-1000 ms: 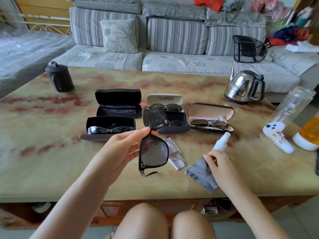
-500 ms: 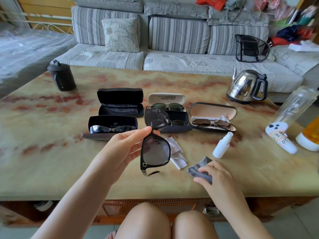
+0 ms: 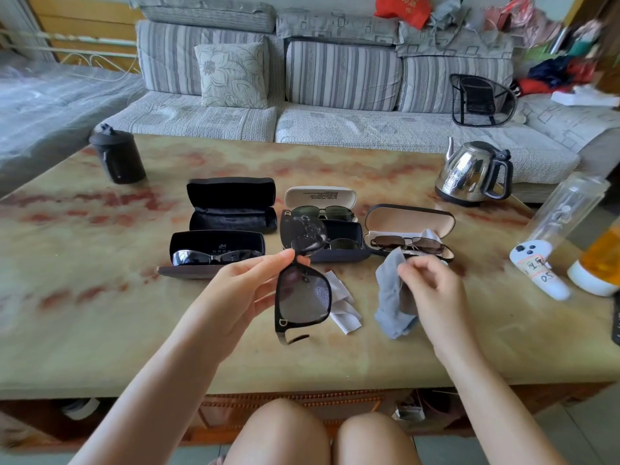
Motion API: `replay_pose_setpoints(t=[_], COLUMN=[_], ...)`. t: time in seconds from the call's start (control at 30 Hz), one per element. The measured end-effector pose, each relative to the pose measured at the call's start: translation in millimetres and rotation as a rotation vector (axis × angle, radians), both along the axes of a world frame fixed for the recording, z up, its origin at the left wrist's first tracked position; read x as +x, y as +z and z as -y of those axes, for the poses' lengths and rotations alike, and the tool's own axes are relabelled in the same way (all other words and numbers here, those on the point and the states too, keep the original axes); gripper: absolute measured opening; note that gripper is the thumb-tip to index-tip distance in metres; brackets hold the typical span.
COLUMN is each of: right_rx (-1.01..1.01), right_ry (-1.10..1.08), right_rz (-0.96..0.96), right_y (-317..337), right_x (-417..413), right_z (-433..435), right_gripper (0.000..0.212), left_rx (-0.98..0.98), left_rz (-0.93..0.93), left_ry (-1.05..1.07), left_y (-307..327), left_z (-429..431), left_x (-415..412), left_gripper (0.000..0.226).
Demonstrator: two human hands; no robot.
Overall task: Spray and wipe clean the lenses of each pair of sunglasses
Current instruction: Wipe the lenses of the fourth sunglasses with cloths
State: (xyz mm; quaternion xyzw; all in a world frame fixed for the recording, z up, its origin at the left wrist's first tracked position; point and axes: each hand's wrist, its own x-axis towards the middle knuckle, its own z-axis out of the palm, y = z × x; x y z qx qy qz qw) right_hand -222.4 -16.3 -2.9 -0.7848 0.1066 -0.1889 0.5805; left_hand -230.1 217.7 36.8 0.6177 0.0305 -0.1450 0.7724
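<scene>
The left hand (image 3: 248, 290) has its grip pinched shut on the middle of the black sunglasses (image 3: 303, 297), holding them up on end above the desk (image 3: 100, 313), and the lenses (image 3: 303, 234) look wet with little drops. The right hand (image 3: 432, 290) has its grip shut too, fingers (image 3: 404, 268) pinching the grey cloth (image 3: 391, 303), which hangs just beside the glasses. I think wiping comes next, so hold the glasses firm, fold the cloth over one wet lens, and rub softly in small circles without bending them.
</scene>
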Motion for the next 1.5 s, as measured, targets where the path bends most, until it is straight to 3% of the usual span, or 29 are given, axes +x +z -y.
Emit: replay_pose_setpoints(t=[0.23,0.43,0.53,0.6,0.7,0.9,1.0,1.13,1.33,1.5], right_rx=[0.447,0.592,0.541,0.451,0.342,-0.017,0.043,0.241,0.275,0.350], right_ry=[0.151,0.442,0.552,0.589,0.602,0.554,0.445,0.421,0.555,0.565], right_rz=[-0.178,-0.149,-0.117,-0.078,-0.008,0.066,0.100,-0.076,-0.283,-0.293], right_y=[35.0,56.1,58.6,56.5,52.8,38.0,33.0,32.5,32.4,27.9], right_x=[-7.9,-34.8,-46.3,-51.1,-51.9,-48.3,-47.1,-43.1,-29.9,-29.0], right_z=[-15.5,-44.3,-58.3,-66.3,-73.9,-80.9,-80.1,-73.2,-65.1,-69.2], right_gripper=[0.015,0.011,0.010,0.004,0.008,0.020,0.014,0.046,0.046,0.032], left_rx=[-0.028,-0.040,-0.068,-0.106,-0.184,-0.260,-0.290,-0.232,-0.141,-0.108], left_rz=[0.031,0.017,0.000,-0.005,-0.002,0.055,0.095,0.169,0.229,0.233], left_ry=[0.014,0.060,0.087,0.084,0.048,0.108,0.138,0.119,0.138,0.154], left_y=[-1.2,-5.7,-7.0,-7.6,-6.6,-9.2,-11.4,-12.8,-16.2,-23.4], left_z=[3.9,13.2,17.1,17.8,20.0,25.0,24.6,23.8,25.5,28.8], left_x=[-4.3,-10.9,-15.3,-17.8,-20.8,-21.2,-20.4,-20.7,-25.7,-29.2], left_gripper=[0.035,0.042,0.029,0.033,0.038,0.022,0.024,0.033,0.034,0.036])
